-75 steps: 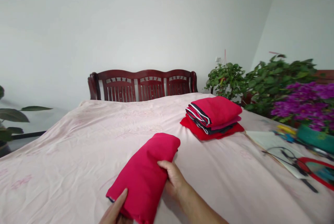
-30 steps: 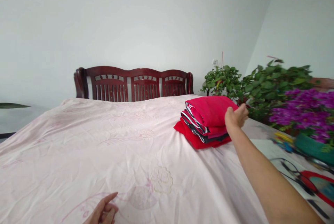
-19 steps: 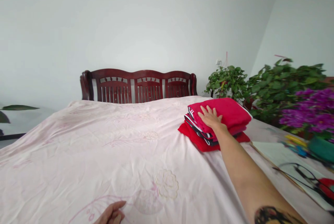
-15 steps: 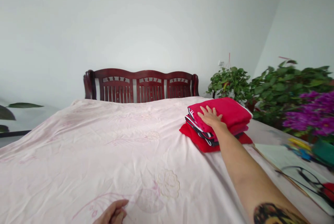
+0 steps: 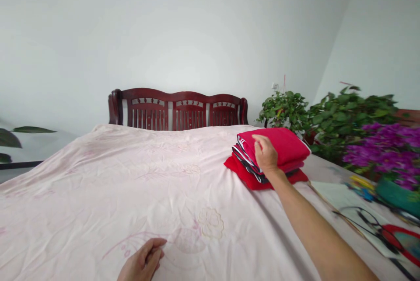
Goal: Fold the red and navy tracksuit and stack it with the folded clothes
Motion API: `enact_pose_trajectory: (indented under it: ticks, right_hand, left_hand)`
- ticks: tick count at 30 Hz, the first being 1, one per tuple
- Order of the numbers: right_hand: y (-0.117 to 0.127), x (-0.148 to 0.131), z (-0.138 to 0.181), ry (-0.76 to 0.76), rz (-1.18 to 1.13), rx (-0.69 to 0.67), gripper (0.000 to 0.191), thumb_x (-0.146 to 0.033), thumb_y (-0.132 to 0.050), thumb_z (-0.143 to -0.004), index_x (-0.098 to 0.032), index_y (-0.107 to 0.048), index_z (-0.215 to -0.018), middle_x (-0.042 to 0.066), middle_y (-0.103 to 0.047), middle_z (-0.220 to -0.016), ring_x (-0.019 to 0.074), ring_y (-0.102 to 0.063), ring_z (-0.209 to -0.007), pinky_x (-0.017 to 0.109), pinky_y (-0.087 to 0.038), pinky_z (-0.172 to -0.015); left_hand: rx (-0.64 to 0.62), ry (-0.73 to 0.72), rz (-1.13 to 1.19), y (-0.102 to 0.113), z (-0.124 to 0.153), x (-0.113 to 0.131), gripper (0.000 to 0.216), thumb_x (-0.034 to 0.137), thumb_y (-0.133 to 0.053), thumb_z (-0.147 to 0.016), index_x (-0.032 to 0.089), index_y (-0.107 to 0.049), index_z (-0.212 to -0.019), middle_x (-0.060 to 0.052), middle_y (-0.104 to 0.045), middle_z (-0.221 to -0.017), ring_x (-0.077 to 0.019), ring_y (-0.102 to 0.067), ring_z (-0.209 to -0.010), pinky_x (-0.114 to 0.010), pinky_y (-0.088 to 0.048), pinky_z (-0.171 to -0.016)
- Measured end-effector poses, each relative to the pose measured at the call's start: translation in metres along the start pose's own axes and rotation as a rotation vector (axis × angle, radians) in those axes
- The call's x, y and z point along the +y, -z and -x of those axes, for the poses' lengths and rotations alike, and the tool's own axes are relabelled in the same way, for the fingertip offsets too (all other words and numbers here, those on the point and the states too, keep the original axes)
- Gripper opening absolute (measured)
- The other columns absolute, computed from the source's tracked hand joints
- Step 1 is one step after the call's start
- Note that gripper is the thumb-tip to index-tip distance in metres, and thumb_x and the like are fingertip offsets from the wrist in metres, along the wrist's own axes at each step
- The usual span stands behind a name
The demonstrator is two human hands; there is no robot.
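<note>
A stack of folded clothes [image 5: 285,143], red and pinkish red with dark and white edging, lies on the bed to the right. My right hand [image 5: 266,154] is at the stack's near left side, over the top garment, with its fingers curled in and nothing seen in them. Whether it touches the cloth I cannot tell. Low in the view, my left hand [image 5: 144,260] is over the pale pink bedsheet [image 5: 157,202]. Its fingers are bent and close together, and no object shows in them.
A dark red wooden headboard [image 5: 177,108] stands against the wall. At the right are green plants [image 5: 348,115], purple flowers [image 5: 383,147], a pair of glasses [image 5: 367,217], a sheet of paper [image 5: 337,196] and a red-rimmed round object [image 5: 405,239].
My right hand was spread flat on the top garment; its fingers have since curled in. My left hand has come slightly up and to the right. The camera view has shifted a little.
</note>
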State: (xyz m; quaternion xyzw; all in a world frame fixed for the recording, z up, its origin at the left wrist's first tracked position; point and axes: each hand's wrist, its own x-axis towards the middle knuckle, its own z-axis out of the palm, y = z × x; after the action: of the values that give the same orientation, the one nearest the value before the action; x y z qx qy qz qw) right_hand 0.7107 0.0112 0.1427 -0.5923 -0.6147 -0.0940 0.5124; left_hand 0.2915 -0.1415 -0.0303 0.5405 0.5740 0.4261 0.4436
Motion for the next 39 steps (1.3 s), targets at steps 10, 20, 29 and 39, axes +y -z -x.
enact_pose_trajectory:
  ticks: [10, 20, 29, 39]
  right_hand:
    - [-0.085, -0.036, 0.207, -0.007, -0.125, -0.577, 0.042, -0.024, -0.055, -0.086, -0.023, -0.064, -0.127, 0.008, -0.058, -0.138, 0.0257, -0.047, -0.131, 0.041, -0.028, -0.115]
    - [-0.091, -0.023, 0.208, 0.03, 0.196, -0.585, 0.042, -0.022, -0.046, -0.089, -0.016, -0.063, -0.126, 0.011, -0.059, -0.136, 0.021, -0.05, -0.129, 0.033, -0.032, -0.112]
    - [-0.09, -0.024, 0.208, -0.013, 0.211, -0.569, 0.041, -0.02, -0.045, -0.088, -0.016, -0.066, -0.123, 0.01, -0.061, -0.134, 0.0184, -0.052, -0.127, 0.029, -0.033, -0.11]
    - [-0.091, -0.021, 0.21, -0.103, 0.409, -0.531, 0.042, -0.025, -0.042, -0.091, -0.015, -0.062, -0.126, 0.013, -0.056, -0.139, 0.0261, -0.047, -0.13, 0.039, -0.029, -0.11]
  left_hand:
    - [-0.066, -0.15, -0.146, 0.009, 0.001, -0.007, 0.027, 0.041, -0.059, -0.083, 0.023, -0.071, -0.1, -0.002, -0.074, -0.092, -0.0222, -0.067, -0.089, -0.029, -0.051, -0.081]
    - [-0.005, -0.513, -0.936, 0.076, 0.001, -0.052, 0.048, 0.042, -0.047, -0.091, 0.031, -0.056, -0.136, -0.005, -0.052, -0.145, -0.0275, -0.044, -0.136, -0.046, -0.037, -0.112]
    - [0.176, -0.328, -1.287, 0.086, -0.001, -0.059, 0.057, 0.047, -0.035, -0.094, 0.025, -0.044, -0.146, -0.011, -0.042, -0.153, -0.0308, -0.033, -0.143, -0.049, -0.026, -0.115]
    - [0.165, -0.302, -1.215, 0.085, 0.005, -0.049, 0.053, 0.046, -0.037, -0.095, 0.026, -0.048, -0.144, -0.009, -0.043, -0.153, -0.0292, -0.034, -0.143, -0.048, -0.027, -0.116]
